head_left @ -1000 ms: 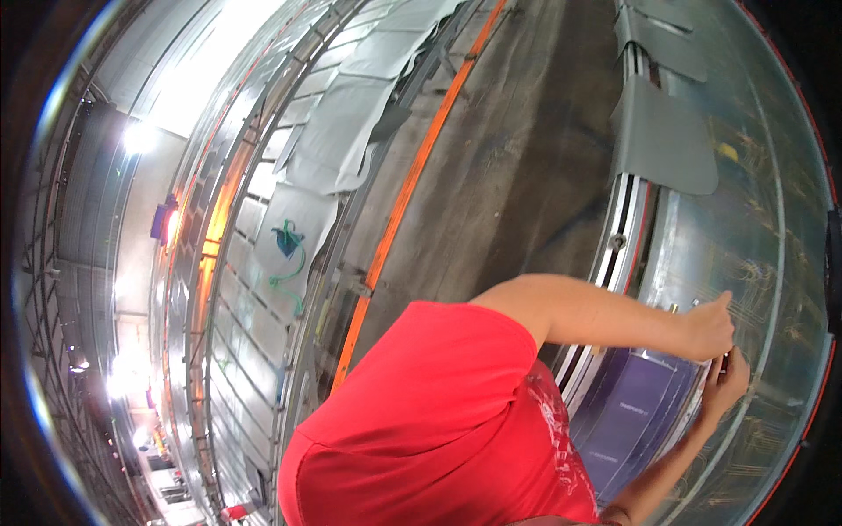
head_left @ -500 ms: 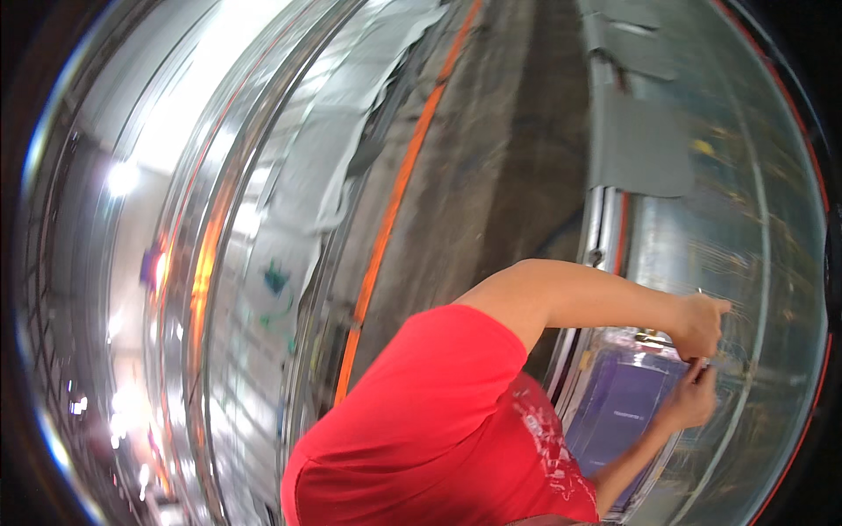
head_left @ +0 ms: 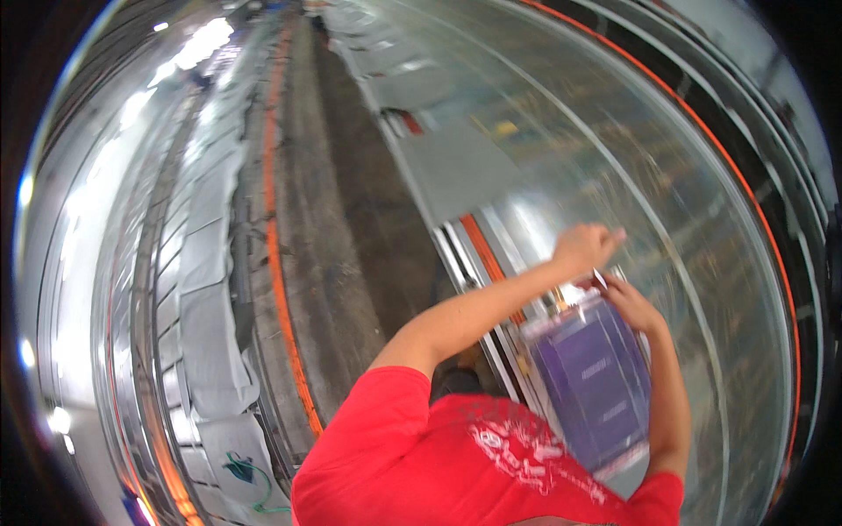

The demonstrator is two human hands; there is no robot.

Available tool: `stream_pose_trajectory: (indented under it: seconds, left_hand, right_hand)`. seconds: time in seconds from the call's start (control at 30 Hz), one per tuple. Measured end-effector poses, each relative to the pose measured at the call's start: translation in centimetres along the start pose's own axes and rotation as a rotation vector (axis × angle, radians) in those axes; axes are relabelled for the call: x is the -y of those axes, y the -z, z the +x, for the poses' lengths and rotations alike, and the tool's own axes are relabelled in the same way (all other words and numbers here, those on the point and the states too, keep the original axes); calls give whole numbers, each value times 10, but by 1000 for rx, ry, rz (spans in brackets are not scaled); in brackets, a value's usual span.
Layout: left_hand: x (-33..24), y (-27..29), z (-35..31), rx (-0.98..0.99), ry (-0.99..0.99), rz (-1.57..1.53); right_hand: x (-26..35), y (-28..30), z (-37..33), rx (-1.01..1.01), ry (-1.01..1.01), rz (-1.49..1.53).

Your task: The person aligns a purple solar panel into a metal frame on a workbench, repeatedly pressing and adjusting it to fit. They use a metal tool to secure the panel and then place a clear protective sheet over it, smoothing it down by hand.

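Observation:
A flat purple rectangular pack (head_left: 592,386) with a shiny clear cover lies on the metal surface (head_left: 702,263) in front of my red shirt. Both hands meet at its far end. My left hand (head_left: 583,250) is curled into a loose fist just beyond the pack's far edge, its arm reaching across from the left. My right hand (head_left: 631,305) sits on the pack's far right corner and pinches a thin pale strip (head_left: 599,279) that sticks up between the two hands. What the left fist holds is hidden.
An orange-edged rail (head_left: 487,254) runs beside the pack. A dark grey floor strip (head_left: 351,228) with an orange line (head_left: 281,263) lies to the left. Beyond it, grey panels (head_left: 206,289) and a green cord (head_left: 246,469) line the shiny metal structure.
The view has swung, so the floor and rails now run up the middle. Both hands stay together at the purple pack's far end, now more in the centre of the picture.

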State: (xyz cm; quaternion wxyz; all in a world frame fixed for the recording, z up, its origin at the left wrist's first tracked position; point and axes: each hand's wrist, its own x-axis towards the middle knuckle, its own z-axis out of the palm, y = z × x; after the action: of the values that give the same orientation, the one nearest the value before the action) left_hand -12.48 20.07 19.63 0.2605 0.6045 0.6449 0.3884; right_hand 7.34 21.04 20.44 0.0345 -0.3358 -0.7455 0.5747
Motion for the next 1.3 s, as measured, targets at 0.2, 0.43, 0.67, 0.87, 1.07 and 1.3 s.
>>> stream_pose_trajectory:
  seconds: [0.2, 0.43, 0.67, 0.87, 1.07, 1.3]
  left_hand:
    - [5, -3, 36, -2, -156, -11]
    - [-4, -4, 45, 224, -322, 29]
    - [-3, -12, 53, 325, -441, 28]
    - [-4, -13, 59, 347, -458, -8]
    - [0, -18, 62, 356, -507, 45]
    - [-9, -24, 69, 512, -592, -99]
  right_hand:
    - [13, -22, 6, -76, 74, 467]
    - [25, -49, -8, -246, 22, 757]
    - [35, -76, -4, -489, -41, 718]
    - [32, -73, -6, -497, -80, 584]
    - [27, -69, -7, -417, -14, 522]
    - [50, -106, 2, -733, -14, 838]
